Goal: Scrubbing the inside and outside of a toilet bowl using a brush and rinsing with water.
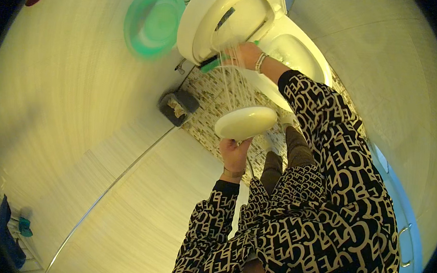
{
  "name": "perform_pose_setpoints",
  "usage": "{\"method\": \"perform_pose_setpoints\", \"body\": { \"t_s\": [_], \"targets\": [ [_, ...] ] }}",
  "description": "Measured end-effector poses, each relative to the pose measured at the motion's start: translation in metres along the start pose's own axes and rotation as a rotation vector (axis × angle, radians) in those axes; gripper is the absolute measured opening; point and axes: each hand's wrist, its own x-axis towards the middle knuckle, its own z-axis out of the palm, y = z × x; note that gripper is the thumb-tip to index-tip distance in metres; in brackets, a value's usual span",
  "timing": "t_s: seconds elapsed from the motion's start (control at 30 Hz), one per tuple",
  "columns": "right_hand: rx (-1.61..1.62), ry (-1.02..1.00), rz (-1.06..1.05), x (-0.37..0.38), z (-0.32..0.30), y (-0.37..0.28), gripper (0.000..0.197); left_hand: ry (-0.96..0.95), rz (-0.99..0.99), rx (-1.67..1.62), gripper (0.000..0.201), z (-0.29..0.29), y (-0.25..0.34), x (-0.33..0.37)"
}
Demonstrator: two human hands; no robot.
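Observation:
In my left hand [234, 154] is a large white shower head [246, 122], gripped from below with the fingers closed around it. Several streams of water run from it up toward my right hand [245, 55]. That hand is closed around a green-handled brush [213, 65], whose dark bristles lie against the near edge of a white oval basin [191, 30]. Just right of the right hand is a white toilet bowl [320, 67], partly hidden by my forearm. The fingers of the right hand are partly veiled by the water.
A green plastic tub [154, 23] is by the wall left of the basin. Below it stands a grey bin [165, 116] with crumpled paper inside. A small wall tap [180, 67] juts out between them. At right is a light-blue tub edge [406, 218]. The floor [206, 97] has mosaic tiles.

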Motion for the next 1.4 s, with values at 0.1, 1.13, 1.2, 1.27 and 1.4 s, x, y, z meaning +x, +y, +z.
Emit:
{"method": "perform_pose_setpoints", "body": {
  "t_s": [0.1, 1.13, 1.2, 1.27, 1.4],
  "targets": [
    [0.044, -0.455, 0.419, -0.039, 0.006, 0.026, 0.049, 0.006, 0.014, 0.003, 0.025, -0.008, -0.010, -0.003],
    [1.102, 0.676, 1.309, -0.061, 0.023, 0.105, 0.055, -0.208, 0.052, 0.034, 0.024, 0.053, -0.009, 0.041],
    [1.222, 0.589, 1.378, -0.037, 0.016, 0.074, 0.054, -0.131, 0.063, 0.074, 0.025, 0.032, -0.007, 0.043],
    [1.332, 0.785, 1.256, -0.021, 0.004, 0.070, 0.053, -0.204, 0.084, 0.118, 0.027, 0.022, -0.010, 0.045],
    [1.465, 0.926, 1.196, -0.031, -0.002, 0.117, 0.052, -0.265, 0.032, 0.083, 0.029, 0.042, -0.012, 0.041]
  ]
}}
